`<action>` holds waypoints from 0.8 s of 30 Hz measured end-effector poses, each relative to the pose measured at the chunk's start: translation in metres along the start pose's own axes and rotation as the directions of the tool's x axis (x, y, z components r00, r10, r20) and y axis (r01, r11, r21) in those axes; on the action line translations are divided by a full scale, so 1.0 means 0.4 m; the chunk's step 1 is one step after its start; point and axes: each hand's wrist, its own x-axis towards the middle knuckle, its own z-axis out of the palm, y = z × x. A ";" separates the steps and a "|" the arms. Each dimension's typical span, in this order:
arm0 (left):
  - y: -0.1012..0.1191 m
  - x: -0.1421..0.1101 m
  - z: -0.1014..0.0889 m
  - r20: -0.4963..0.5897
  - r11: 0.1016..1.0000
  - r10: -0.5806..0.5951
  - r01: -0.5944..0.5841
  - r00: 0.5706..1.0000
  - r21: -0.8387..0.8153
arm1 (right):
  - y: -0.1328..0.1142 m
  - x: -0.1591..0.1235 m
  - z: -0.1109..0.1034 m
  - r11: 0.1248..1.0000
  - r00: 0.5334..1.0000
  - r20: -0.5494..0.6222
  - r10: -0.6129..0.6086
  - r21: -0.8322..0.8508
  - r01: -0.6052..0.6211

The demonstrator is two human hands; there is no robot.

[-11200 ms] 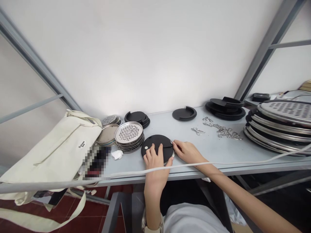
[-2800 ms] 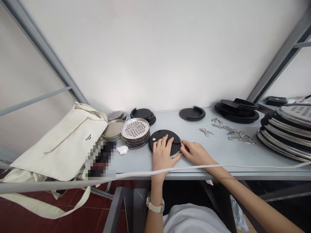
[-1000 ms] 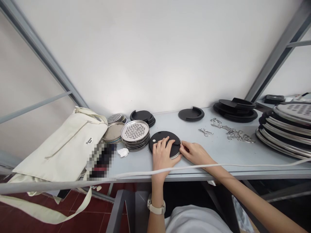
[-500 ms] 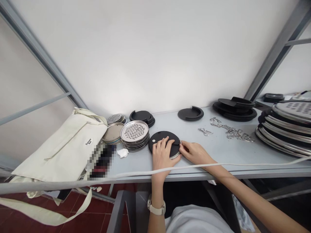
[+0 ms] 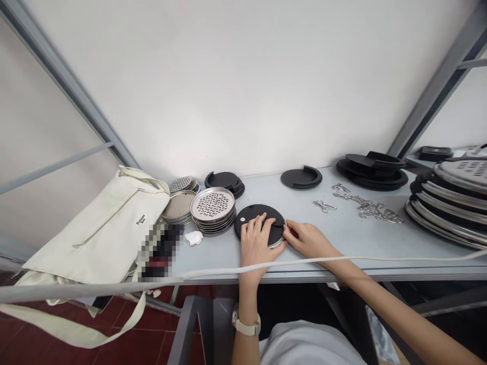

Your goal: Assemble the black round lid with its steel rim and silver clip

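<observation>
A black round disc (image 5: 251,210) with a pale dot and a light rim along its front lies on the table. My left hand (image 5: 255,243) is over the disc's front, fingers bent on its top and thumb along its edge, holding it in place. At the right edge of the disc, my right hand (image 5: 308,240) pinches a small shiny metal clip (image 5: 285,222), mostly hidden by the fingers. Left of the disc stands a stack of round metal grater plates (image 5: 213,204). Several loose wire clips (image 5: 375,210) lie to the right, with a couple of others (image 5: 324,206) apart from them.
Black round holders (image 5: 301,178) lie at the back, with more stacked (image 5: 371,172) farther right. A tall stack of large metal and black discs (image 5: 449,208) stands far right. A cream bag (image 5: 102,228) leans at left. A white cable (image 5: 365,257) crosses the front.
The view has shifted slightly, so everything appears a little farther right. Both hands keep their places on the disc, with no other clear change.
</observation>
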 end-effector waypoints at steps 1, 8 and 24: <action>0.000 0.000 0.000 -0.002 1.000 0.001 -0.001 1.000 -0.001 | 0.000 0.000 0.000 1.000 1.000 0.000 0.001 0.001 -0.001; -0.003 0.000 0.005 -0.007 1.000 0.008 -0.008 1.000 0.007 | 0.002 -0.002 0.000 1.000 1.000 0.000 -0.005 0.008 0.005; -0.007 0.000 0.011 -0.020 1.000 0.009 -0.009 1.000 -0.010 | 0.006 -0.002 0.002 1.000 1.000 -0.009 -0.016 0.007 0.017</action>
